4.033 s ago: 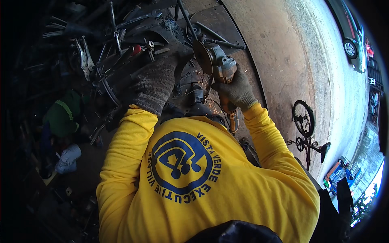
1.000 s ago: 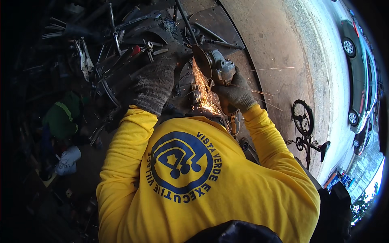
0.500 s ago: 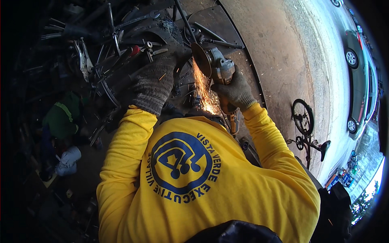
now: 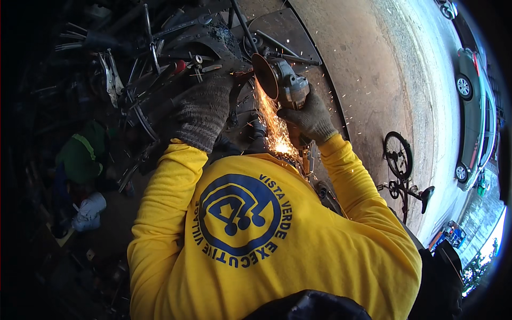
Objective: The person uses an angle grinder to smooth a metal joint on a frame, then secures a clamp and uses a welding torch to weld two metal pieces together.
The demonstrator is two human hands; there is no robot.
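Observation:
My right hand [image 4: 313,116], in a grey knit glove, is wrapped round the body of an angle grinder [image 4: 292,90]. The grinder's thin round disc [image 4: 265,76] stands on edge, facing left. My left hand [image 4: 204,109], in a grey striped glove, is closed on a dark metal piece [image 4: 241,84] whose edge meets the disc. Most of that piece is lost in shadow and behind the glove, so its full shape is unclear. Bright orange sparks [image 4: 272,120] stream from the contact down toward my body, between my two hands.
Locking pliers [image 4: 111,80], a combination wrench [image 4: 184,25] and other metal tools clutter the dark bench at left. Metal rods [image 4: 280,44] lie beyond the grinder. A person in green [image 4: 82,154] is low at left. A bicycle [image 4: 400,160] and parked car [image 4: 473,117] are at right.
Sparks now spread wider and brighter toward my body. Both hands and the grinder hold nearly the same place. The view of the street at right has shifted slightly.

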